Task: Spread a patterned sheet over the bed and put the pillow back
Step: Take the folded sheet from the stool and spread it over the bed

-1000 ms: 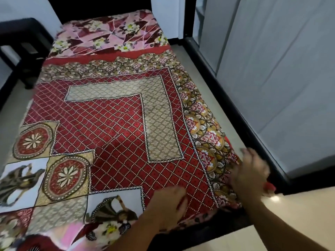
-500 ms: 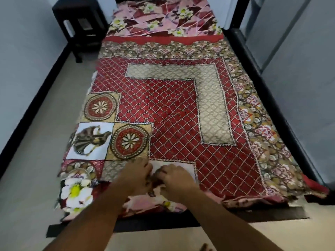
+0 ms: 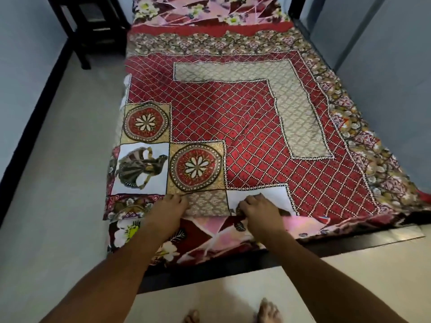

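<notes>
Head view: patterned sheet point(image 3: 233, 117) lies spread over most of the bed point(image 3: 210, 273), red lattice centre, beige L-band, medallion and figure panels at the near left. Its near edge stops short of the foot; a pink floral under-sheet point(image 3: 210, 236) shows below it and also at the far end. Left hand point(image 3: 171, 206) sits on the near edge, fingers curled down on the fabric; real pinch or just pressing, can't tell. Right hand point(image 3: 256, 206) is closed, bunching the same edge at the white panel. Hands are near each other, not touching. Black side table point(image 3: 93, 26) stands far left beside the bed, its contents too dark to read. Bare feet point(image 3: 268, 311) on the tiled floor point(image 3: 58, 183).
</notes>
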`<control>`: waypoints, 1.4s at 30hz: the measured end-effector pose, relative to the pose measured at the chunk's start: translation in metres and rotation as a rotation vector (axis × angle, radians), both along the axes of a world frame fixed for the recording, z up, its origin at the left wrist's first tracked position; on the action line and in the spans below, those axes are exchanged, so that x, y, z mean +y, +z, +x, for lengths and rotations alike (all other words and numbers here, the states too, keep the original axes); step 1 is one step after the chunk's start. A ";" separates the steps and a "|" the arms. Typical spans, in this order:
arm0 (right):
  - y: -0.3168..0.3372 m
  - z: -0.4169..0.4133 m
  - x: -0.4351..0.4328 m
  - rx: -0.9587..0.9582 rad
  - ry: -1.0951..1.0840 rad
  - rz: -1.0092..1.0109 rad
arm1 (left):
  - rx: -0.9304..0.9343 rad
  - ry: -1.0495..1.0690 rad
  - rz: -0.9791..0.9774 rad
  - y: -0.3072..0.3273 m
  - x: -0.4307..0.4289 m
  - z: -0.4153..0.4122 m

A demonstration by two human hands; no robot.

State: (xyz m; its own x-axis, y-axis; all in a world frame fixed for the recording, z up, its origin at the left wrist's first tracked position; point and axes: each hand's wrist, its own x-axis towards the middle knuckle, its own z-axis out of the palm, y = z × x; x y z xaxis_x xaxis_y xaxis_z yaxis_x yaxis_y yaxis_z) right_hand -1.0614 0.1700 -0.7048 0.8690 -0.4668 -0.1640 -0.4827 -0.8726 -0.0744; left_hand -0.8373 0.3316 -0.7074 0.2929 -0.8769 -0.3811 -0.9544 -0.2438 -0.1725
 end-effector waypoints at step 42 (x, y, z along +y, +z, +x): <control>0.014 0.170 0.172 -0.044 0.448 0.142 | 0.425 1.796 -1.145 0.003 0.116 0.061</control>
